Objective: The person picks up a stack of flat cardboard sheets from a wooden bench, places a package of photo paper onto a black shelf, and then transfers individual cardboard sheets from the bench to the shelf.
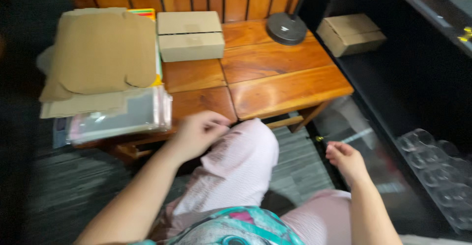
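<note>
My left hand [199, 133] is smeared with blur, fingers unreadable. The glass cups [437, 168] run off the right edge, outlines hazy.

Cardboard box [190, 36], perhaps lamp base [286, 28].

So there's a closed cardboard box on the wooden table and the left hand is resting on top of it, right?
Not quite. The cardboard box sits closed on the wooden table, but the left hand is at the table's near edge, well apart from it. The head view shows this.
</note>
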